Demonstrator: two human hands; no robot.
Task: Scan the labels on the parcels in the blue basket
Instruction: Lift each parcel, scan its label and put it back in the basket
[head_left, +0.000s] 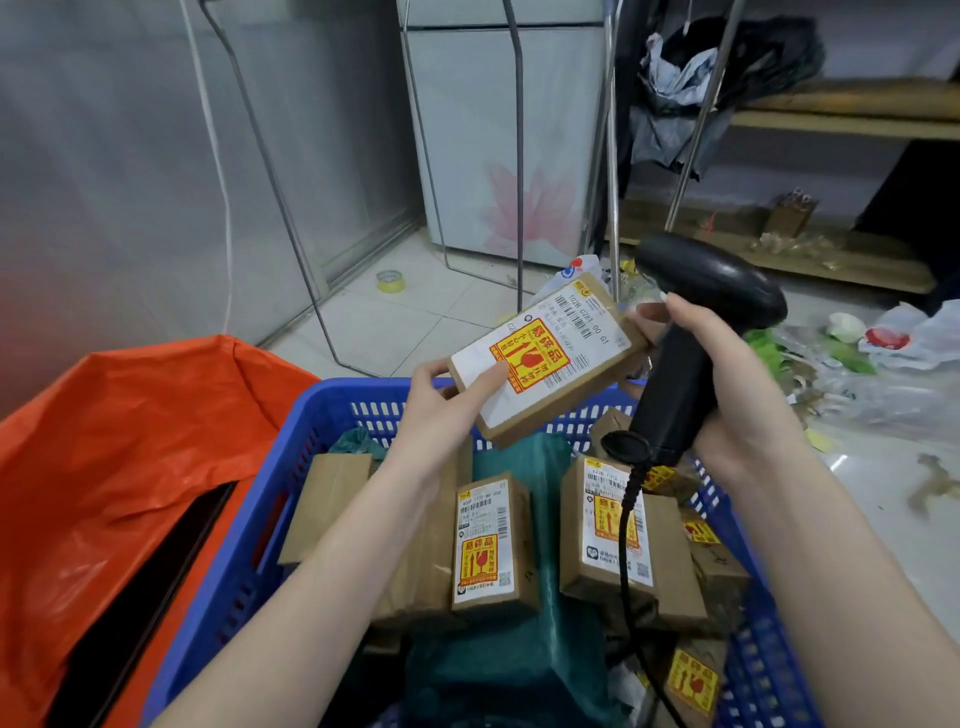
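Note:
My left hand (449, 410) grips a brown cardboard parcel (597, 387) by its near end, holding it above the far rim of the blue basket (249, 545). Its white label with a red and yellow fragile sticker faces up. My right hand (727, 387) holds a black barcode scanner (691, 338) by the handle, its head just right of the parcel's far end; my right fingertips also touch that end. The scanner's cable hangs down into the basket. Several more labelled brown parcels (493, 540) and a dark green bag (498, 665) lie in the basket.
An orange plastic sack (130, 457) stands open left of the basket. A roll of yellow tape (390, 281) lies on the tiled floor beyond. Plastic bags and scraps (883, 353) litter the floor at right. A white cabinet (498, 135) and metal rack legs stand behind.

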